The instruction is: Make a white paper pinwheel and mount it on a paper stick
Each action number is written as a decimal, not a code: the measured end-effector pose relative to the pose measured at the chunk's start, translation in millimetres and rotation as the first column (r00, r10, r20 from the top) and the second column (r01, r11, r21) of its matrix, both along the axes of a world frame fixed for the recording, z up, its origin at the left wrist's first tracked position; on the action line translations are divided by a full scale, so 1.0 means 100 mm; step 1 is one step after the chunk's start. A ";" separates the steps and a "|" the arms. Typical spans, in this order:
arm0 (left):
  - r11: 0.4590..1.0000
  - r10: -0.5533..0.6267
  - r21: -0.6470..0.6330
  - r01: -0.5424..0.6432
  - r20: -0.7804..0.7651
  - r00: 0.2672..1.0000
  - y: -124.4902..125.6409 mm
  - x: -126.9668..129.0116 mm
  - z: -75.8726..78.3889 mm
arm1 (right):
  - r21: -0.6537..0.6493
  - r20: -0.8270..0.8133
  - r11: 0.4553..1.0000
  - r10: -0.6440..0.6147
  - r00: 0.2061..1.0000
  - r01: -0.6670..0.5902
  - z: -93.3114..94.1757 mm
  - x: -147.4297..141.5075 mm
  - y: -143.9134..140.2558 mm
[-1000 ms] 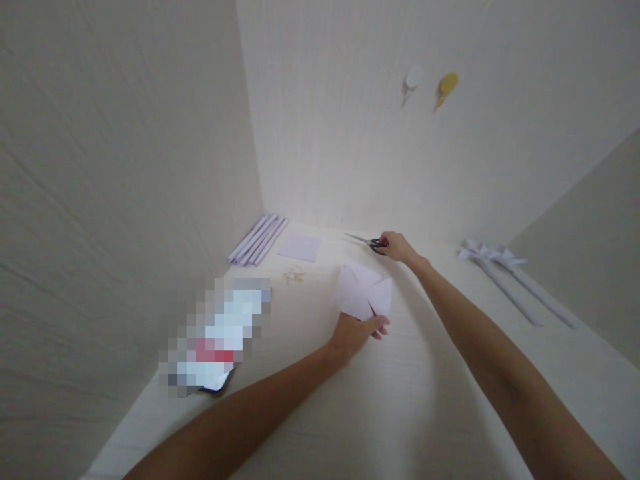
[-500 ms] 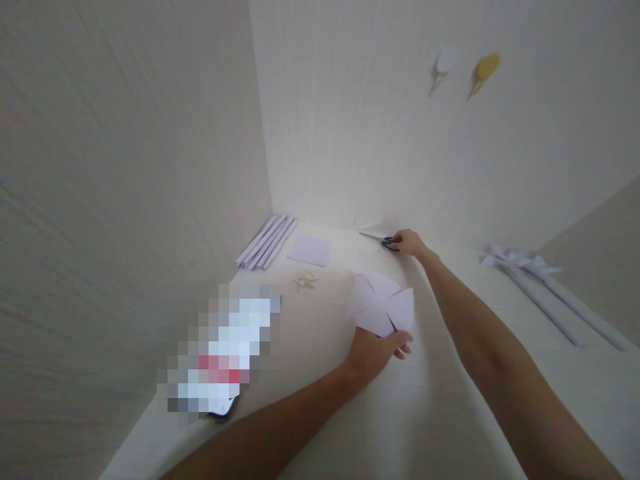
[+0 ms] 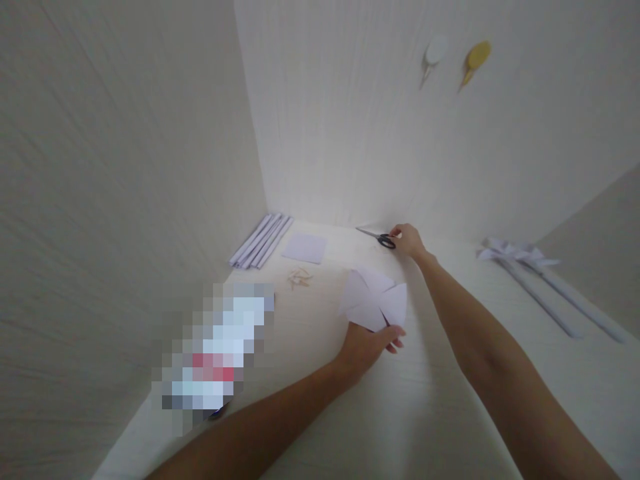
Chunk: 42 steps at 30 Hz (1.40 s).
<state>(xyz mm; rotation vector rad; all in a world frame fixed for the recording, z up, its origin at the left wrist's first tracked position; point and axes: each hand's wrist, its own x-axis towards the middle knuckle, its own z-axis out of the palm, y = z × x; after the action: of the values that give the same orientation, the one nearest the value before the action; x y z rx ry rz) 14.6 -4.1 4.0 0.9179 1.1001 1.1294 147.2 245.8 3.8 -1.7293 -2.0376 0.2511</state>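
My left hand (image 3: 367,347) pinches the near edge of a white cut paper sheet (image 3: 373,300) with flaps, held just above the pale table (image 3: 430,413). My right hand (image 3: 411,240) is stretched to the back of the table, its fingers beside the black handles of a pair of scissors (image 3: 377,236) that lies flat by the wall. Whether the fingers still touch the handles is unclear.
A square of white paper (image 3: 304,247) and several rolled paper tubes (image 3: 261,241) lie in the back left corner. Small wooden sticks (image 3: 299,277) lie near them. Finished paper pinwheels on tubes (image 3: 530,273) lie at the right. A blurred object (image 3: 215,353) sits at the left edge.
My right hand has carried the scissors back toward the wall and set them down there. My left hand keeps holding the cut paper. The camera view shifted slightly.
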 end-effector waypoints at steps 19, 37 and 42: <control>0.998 0.018 0.056 -0.012 -0.105 0.994 -0.01 -0.01 -0.03 | 0.031 -0.786 0.956 0.204 0.583 -0.292 -0.18 0.12 -2.39; 0.980 0.192 0.058 -0.192 -0.007 0.981 0.04 -0.04 -0.13 | 0.262 -0.600 0.897 0.441 0.668 -0.357 -0.11 0.19 -2.47; 0.965 0.257 0.002 -0.262 0.198 0.946 0.08 -0.04 -0.14 | 0.179 -0.678 0.889 0.422 0.602 -0.422 -0.14 0.19 -2.46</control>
<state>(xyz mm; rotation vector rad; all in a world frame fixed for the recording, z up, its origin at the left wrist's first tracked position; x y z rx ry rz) 10.2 3.7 -10.0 0.6782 1.0638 1.4244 166.0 -0.2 -10.6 -0.8680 -1.7805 0.9156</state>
